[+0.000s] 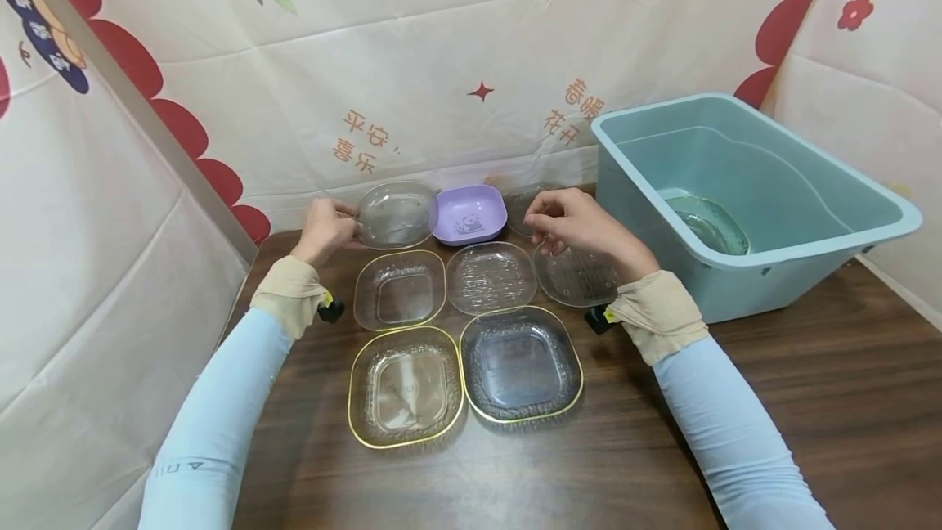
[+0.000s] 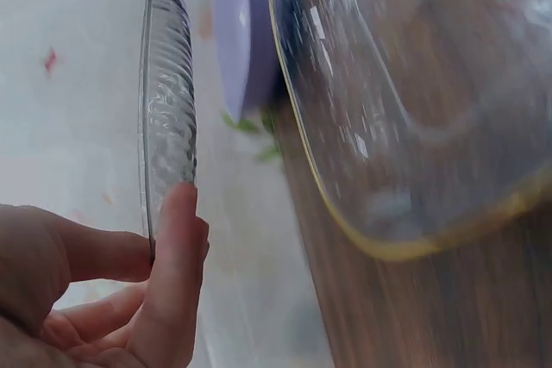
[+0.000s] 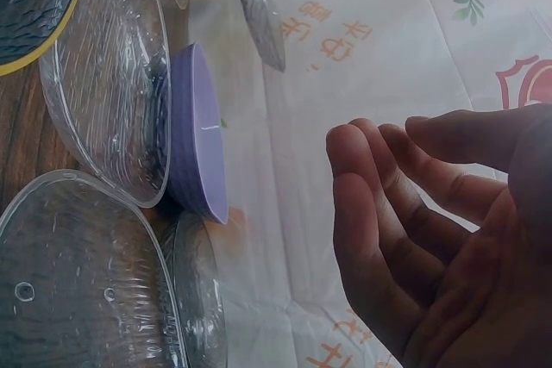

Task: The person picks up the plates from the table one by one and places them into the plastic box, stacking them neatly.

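At the back left, my left hand pinches the rim of a clear plate between thumb and fingers. The left wrist view shows this plate edge-on, raised above the table, with ridges on its outer side. Beside it sits a purple dish with a printed figure. My right hand hovers over a clear plate and partly hides another clear plate behind it. In the right wrist view its fingers are loosely bent with nothing between them.
Gold-rimmed clear dishes and a darker gold-rimmed dish stand in front. A ridged clear plate sits mid-row. On the right stands a blue-green tub with a clear dish inside. A printed cloth hangs behind the table.
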Action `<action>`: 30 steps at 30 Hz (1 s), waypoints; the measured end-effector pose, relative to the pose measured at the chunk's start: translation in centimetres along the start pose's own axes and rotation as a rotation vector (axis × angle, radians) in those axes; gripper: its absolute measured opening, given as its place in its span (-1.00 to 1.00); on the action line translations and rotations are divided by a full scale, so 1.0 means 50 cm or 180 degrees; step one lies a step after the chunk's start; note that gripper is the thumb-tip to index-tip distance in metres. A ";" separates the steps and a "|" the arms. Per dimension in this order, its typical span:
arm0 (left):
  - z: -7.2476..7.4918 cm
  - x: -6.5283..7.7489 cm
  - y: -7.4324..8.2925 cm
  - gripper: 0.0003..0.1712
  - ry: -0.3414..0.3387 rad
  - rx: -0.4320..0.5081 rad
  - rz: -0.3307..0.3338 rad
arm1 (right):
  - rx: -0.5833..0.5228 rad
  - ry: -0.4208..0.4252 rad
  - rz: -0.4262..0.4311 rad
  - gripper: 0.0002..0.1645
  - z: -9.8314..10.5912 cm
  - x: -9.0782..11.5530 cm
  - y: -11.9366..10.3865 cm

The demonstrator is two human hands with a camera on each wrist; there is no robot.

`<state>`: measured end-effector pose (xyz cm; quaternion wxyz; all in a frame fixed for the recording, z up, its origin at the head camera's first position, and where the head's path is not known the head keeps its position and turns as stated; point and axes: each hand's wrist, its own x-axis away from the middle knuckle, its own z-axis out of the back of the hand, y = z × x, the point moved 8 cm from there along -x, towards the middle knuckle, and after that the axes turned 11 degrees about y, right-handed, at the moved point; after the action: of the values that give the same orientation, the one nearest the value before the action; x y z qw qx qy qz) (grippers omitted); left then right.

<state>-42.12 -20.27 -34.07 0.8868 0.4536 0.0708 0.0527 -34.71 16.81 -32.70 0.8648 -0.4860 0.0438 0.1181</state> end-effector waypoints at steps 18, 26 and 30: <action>-0.080 0.100 0.081 -0.53 -0.0206 0.0580 -0.0082 | -0.0244 0.0054 -0.0511 -0.10 0.002 -0.002 0.015; -0.115 0.136 0.097 -0.55 -0.0213 0.0681 -0.0089 | -0.0282 -0.0192 -0.0710 0.11 -0.019 0.005 0.023; -0.135 0.150 0.103 -0.55 -0.0265 0.0784 -0.0099 | -0.0347 -0.0284 -0.0852 0.20 -0.028 0.009 0.038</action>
<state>-36.07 -10.71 -34.37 0.8273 0.5598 0.0469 0.0110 -34.71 16.63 -35.10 0.8462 -0.5280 -0.0664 0.0255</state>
